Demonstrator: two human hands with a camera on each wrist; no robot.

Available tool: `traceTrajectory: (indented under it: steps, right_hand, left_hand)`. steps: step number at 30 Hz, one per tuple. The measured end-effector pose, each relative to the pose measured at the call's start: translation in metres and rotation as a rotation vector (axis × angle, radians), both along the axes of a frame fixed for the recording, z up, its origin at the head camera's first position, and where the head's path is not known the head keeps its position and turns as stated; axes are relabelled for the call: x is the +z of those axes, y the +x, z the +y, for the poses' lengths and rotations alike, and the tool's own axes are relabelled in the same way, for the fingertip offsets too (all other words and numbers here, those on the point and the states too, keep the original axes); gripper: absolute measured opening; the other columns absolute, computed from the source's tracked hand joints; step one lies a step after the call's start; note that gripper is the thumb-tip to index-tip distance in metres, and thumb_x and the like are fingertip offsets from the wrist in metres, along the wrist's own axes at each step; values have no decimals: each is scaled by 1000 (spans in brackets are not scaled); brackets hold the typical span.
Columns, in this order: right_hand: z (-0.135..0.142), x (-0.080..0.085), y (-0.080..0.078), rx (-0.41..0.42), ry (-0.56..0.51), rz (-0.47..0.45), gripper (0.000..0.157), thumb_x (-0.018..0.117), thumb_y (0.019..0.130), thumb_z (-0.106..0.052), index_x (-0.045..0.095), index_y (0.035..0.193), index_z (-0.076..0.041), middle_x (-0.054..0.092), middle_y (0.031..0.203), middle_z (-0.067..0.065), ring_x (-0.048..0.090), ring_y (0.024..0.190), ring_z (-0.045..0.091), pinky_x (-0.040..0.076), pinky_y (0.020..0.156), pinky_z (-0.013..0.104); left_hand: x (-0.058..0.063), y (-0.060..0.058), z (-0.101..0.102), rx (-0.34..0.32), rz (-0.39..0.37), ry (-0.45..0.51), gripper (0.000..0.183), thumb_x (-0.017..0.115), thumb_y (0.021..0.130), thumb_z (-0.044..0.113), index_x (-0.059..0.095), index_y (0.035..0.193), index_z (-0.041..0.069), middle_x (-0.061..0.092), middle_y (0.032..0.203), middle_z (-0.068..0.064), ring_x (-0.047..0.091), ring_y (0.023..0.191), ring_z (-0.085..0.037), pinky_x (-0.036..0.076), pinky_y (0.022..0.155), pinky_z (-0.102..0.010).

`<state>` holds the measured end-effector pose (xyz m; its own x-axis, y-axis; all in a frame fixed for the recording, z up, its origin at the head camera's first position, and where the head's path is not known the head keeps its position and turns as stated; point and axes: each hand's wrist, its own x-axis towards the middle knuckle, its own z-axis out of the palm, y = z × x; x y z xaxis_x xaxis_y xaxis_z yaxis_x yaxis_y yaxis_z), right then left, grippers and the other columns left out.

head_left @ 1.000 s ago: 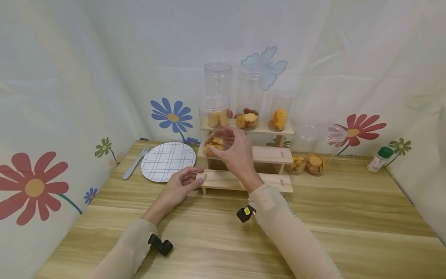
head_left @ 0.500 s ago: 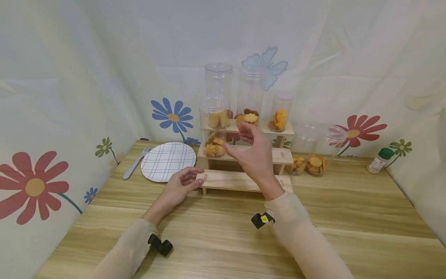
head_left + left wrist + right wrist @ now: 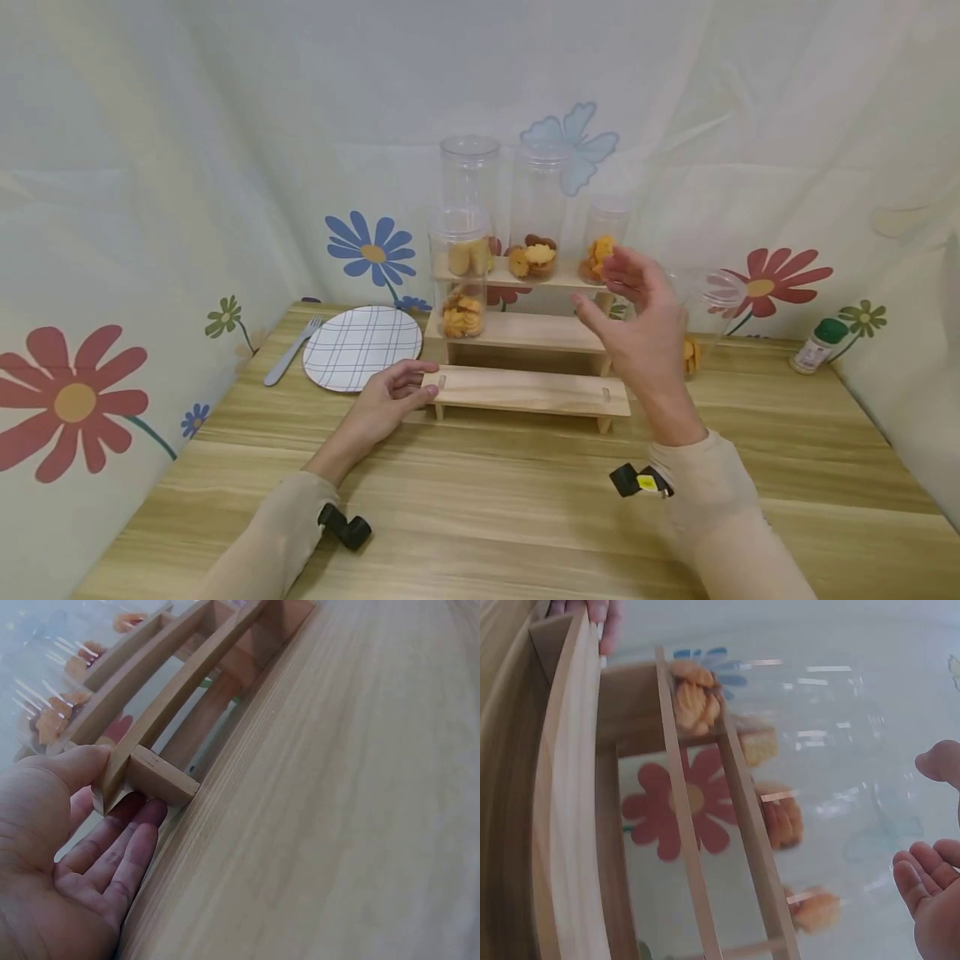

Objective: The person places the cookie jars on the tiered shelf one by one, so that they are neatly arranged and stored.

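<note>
A three-tier wooden display shelf point(image 3: 525, 387) stands on the table. At its left end my left hand point(image 3: 386, 404) pinches the lowest board; the left wrist view shows my thumb point(image 3: 79, 765) on the board's edge and the other fingers curled below it. My right hand point(image 3: 645, 333) hangs in the air off the shelf's right end, fingers apart and holding nothing. A clear jar of cookies point(image 3: 463, 312) stands on the left of the middle tier. Along the top tier are a jar of pale cookies point(image 3: 471, 254), a tall jar point(image 3: 534, 250) and a shorter jar point(image 3: 600, 258).
To the left lie a checked plate point(image 3: 360, 350) and a fork point(image 3: 292, 354). Right of the shelf stands a clear cookie jar point(image 3: 712, 317), partly behind my right hand. A green-capped shaker bottle point(image 3: 817, 346) is at the far right. A flower-printed curtain point(image 3: 300, 125) encloses the table.
My right hand has let go of the cookie jar on the middle tier and moved right, past the shelf's end. The left hand has stayed on the lowest board.
</note>
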<state>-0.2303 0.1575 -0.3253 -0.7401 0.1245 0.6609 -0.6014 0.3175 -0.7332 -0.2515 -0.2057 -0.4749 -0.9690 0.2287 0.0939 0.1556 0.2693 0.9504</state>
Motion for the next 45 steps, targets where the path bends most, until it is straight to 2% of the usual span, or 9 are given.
traceTrajectory:
  steps: [4, 9, 17, 22, 24, 27, 35, 42, 45]
  right_hand:
    - [24, 4, 5, -50, -20, 32, 64, 91, 93, -4, 63, 151, -3, 71, 137, 6, 68, 124, 17, 52, 112, 26]
    - [52, 11, 9, -166, 16, 46, 65, 92, 92, -5, 65, 151, -7, 72, 140, 10, 68, 123, 12, 53, 110, 23]
    - [93, 20, 14, -266, -12, -27, 74, 92, 92, -8, 59, 158, -15, 66, 148, 2, 63, 136, 15, 48, 117, 25]
    - [111, 18, 12, -295, -65, -97, 75, 90, 95, -12, 56, 161, -20, 64, 153, -1, 60, 143, 19, 48, 108, 20]
    - [116, 16, 10, -317, -62, -131, 75, 89, 96, -16, 55, 162, -22, 63, 155, -1, 60, 144, 19, 48, 107, 20]
    - [124, 11, 5, -327, -70, -158, 76, 89, 97, -17, 53, 164, -20, 62, 158, 3, 59, 147, 20, 46, 118, 23]
    - [148, -9, -9, -370, -40, -252, 82, 87, 99, -22, 45, 169, -19, 49, 171, 6, 47, 158, 19, 34, 130, 28]
    - [166, -33, -22, -331, -55, -395, 91, 86, 101, -34, 34, 175, -24, 38, 179, 2, 37, 165, 21, 29, 134, 37]
    - [171, -46, -30, -297, -61, -417, 93, 86, 101, -33, 31, 176, -22, 36, 179, 4, 36, 166, 25, 28, 135, 38]
  left_hand:
    - [0, -1, 0, -1, 7, -4, 43, 80, 107, 27, 69, 146, 13, 75, 133, -17, 75, 114, -23, 59, 94, -24]
    - [0, -1, -1, -3, 7, -3, 43, 79, 107, 26, 69, 146, 12, 75, 133, -17, 75, 114, -23, 59, 94, -24]
    - [-1, -1, -1, -11, 3, 13, 43, 79, 107, 24, 69, 146, 11, 75, 133, -18, 75, 113, -22, 59, 94, -24]
    - [-2, 0, -2, -6, -2, 21, 43, 80, 107, 24, 69, 146, 12, 75, 133, -18, 75, 113, -23, 59, 93, -25]
    - [-2, 0, -2, -5, -5, 22, 43, 80, 107, 25, 69, 146, 12, 75, 133, -18, 75, 112, -23, 59, 93, -25]
    - [-2, -1, -1, -6, -7, 21, 43, 80, 107, 25, 69, 146, 12, 75, 133, -17, 75, 113, -22, 59, 94, -25]
    - [-3, -3, 0, -11, -9, 21, 43, 79, 107, 26, 69, 146, 13, 75, 134, -16, 75, 115, -22, 59, 94, -25]
    - [-4, -4, -1, -11, -6, 13, 43, 80, 107, 27, 69, 146, 13, 75, 133, -17, 75, 114, -24, 59, 94, -25]
    - [-4, -4, -2, -8, -5, 17, 43, 80, 107, 26, 69, 146, 12, 75, 134, -17, 75, 114, -23, 60, 95, -25]
